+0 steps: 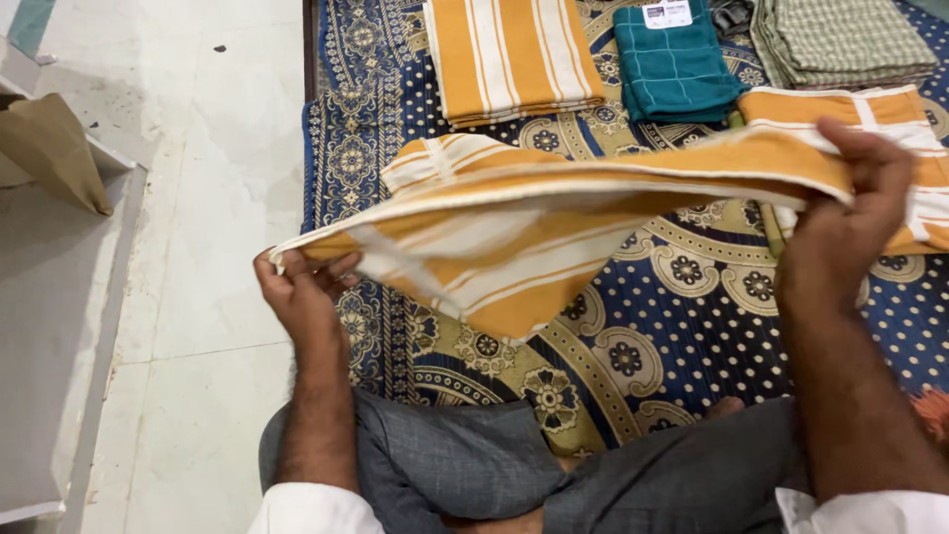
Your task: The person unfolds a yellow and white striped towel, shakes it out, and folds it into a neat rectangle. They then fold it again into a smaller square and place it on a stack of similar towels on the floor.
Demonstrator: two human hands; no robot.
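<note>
Fingers of both hands pinch an orange striped cloth [514, 232] above a patterned blue mat [682, 316] beside pale floor tiles [217, 198].

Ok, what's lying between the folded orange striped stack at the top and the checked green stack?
In the head view, a folded teal towel with a small tag lies between the orange striped stack and the checked green stack.

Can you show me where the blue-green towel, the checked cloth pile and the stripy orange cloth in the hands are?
Teal folded towel [672, 74]: head view, middle of its top.
Green checked folded cloth stack [840, 40]: head view, top layer.
Orange-and-white striped cloth, held [524, 252]: head view, hanging middle fold.
</note>
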